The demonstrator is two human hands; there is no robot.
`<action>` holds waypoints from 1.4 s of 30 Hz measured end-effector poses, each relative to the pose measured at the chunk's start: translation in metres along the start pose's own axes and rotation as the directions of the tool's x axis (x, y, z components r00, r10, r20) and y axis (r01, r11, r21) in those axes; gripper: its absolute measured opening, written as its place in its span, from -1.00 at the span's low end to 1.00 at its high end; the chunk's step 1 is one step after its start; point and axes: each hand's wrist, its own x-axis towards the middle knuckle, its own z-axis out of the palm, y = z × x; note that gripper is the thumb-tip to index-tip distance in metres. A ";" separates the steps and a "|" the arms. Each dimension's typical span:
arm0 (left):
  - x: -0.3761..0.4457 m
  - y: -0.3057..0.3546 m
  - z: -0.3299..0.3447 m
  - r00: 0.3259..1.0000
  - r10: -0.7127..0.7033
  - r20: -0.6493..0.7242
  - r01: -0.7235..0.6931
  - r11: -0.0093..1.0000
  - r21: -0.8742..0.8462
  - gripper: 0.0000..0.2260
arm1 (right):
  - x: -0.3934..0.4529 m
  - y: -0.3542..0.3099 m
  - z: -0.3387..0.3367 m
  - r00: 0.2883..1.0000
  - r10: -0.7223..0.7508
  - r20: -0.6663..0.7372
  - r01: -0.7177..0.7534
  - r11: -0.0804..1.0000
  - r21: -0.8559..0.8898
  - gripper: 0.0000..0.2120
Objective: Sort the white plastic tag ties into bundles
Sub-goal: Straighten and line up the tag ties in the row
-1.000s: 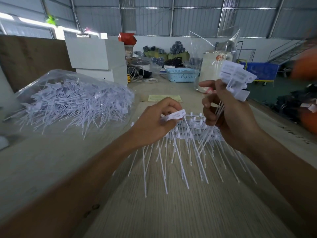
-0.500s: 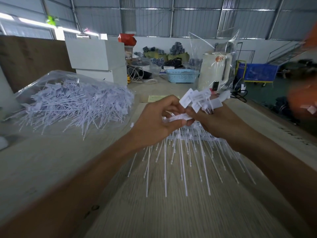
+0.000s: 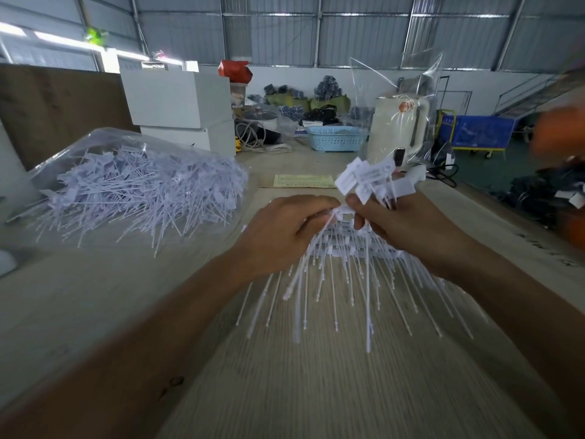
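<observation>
Item: white plastic tag ties, flat label heads on thin straight tails.

Right hand [image 3: 408, 229] grips a fanned bundle [image 3: 373, 182], heads up and away, tails down toward the person.

Left hand [image 3: 285, 229] pinches one further tie [image 3: 319, 236] by its head, touching the right thumb (long axis near parallel to the bundle's).

Unsorted stock: heaped ties in a clear plastic bag [image 3: 136, 191], well left on the pale wooden table [image 3: 348, 375].

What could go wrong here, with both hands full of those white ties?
The bundle fanned in the right hand looks loosely held, so ties might slip out onto the table. The left hand pinches a tie amid dangling tails; they could tangle and drag extras along. The loose heap lies close, so dropped ties might mix back in.
</observation>
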 end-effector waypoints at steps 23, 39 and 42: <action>0.002 0.000 -0.002 0.993 -0.107 -0.044 0.095 0.970 -0.226 -0.82 | -0.001 0.004 -0.005 0.996 -0.079 0.032 0.083 0.980 -0.180 -0.56; 0.004 -0.005 -0.007 0.996 -0.069 0.061 0.063 0.994 0.090 -0.68 | 0.002 0.004 0.001 0.999 -0.034 0.029 0.036 0.996 -0.082 -0.64; 0.006 0.001 -0.005 0.986 -0.138 0.090 0.144 0.988 -0.059 -0.68 | 0.002 0.006 0.003 1.000 0.017 -0.015 -0.017 0.999 -0.030 -0.67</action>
